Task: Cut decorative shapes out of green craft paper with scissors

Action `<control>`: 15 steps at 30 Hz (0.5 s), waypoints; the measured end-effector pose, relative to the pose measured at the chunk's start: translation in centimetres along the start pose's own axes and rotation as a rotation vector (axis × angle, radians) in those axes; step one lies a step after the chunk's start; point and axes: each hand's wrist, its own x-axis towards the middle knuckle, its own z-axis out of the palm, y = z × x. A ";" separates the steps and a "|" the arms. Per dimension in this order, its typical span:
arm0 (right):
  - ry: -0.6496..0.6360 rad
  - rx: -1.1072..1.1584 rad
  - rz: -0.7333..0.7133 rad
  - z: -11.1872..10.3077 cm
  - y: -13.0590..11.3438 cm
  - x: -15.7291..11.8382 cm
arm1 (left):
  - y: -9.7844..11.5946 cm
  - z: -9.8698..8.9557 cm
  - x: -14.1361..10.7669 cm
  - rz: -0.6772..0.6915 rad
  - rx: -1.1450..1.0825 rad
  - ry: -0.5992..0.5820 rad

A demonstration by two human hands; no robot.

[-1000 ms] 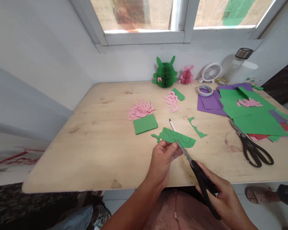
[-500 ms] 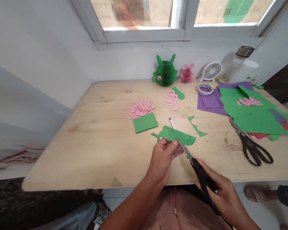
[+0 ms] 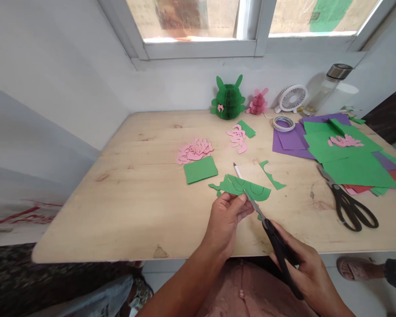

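My left hand (image 3: 226, 218) pinches the lower edge of a green paper piece (image 3: 259, 191) marked with curved pencil lines. Black-handled scissors (image 3: 273, 235) are held in my right hand (image 3: 305, 268), their blades meeting the paper's lower edge near my left thumb. Just behind the paper lies a white pencil (image 3: 237, 170), partly covered by it. A folded green rectangle (image 3: 201, 170) rests to the left, below a pile of pink cutouts (image 3: 195, 150). One curved green scrap (image 3: 272, 175) lies to the right.
Second scissors (image 3: 346, 200) lie at the right beside stacked green (image 3: 359, 169) and purple paper (image 3: 292, 137). At the back stand a green paper figure (image 3: 229, 101), a pink one (image 3: 258, 103), a small fan (image 3: 292, 98) and a bottle (image 3: 328, 90). A person's foot (image 3: 356, 267) shows at lower right.
The whole view has shifted slightly. Both hands, the scissors and the green piece hold nearly the same positions.
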 end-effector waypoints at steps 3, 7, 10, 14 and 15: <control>-0.003 -0.011 0.006 -0.1 -0.1 0.0 | 0.1 0.1 -0.1 0.002 -0.001 0.002; -0.006 -0.024 0.012 -0.1 0.0 -0.1 | 0.1 0.2 -0.2 0.000 -0.001 0.010; -0.001 -0.024 0.012 0.0 -0.1 -0.1 | 0.1 0.1 -0.1 0.000 -0.002 0.012; 0.002 -0.018 0.027 -0.1 -0.2 -0.1 | 0.1 0.1 -0.1 -0.004 -0.004 0.019; -0.001 -0.016 0.034 -0.1 -0.2 -0.1 | 0.1 0.1 -0.1 -0.006 -0.006 0.021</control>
